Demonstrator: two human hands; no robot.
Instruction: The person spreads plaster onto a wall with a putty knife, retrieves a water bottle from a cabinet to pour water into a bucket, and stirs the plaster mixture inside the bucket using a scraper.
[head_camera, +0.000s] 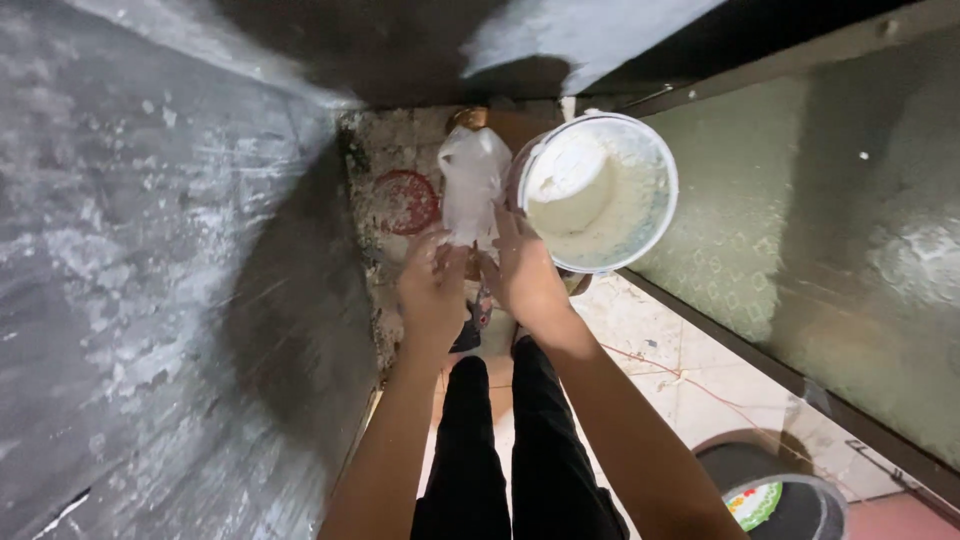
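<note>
Two bare hands show, the left hand (432, 290) and the right hand (527, 275), both gripping one white plastic bag (472, 185). One white bucket (598, 190) of pale paste sits beside them. One red ring-shaped lid (405, 201) lies on the speckled floor. One dark round container (775, 495) stands at the lower right. Two black trouser legs (505, 450) are seen below.

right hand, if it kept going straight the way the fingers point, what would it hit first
The right hand points up the frame, its fingertips already at the white plastic bag, so the bag comes first. The white bucket of pale paste sits just beside that line; depth is hard to judge.
</note>
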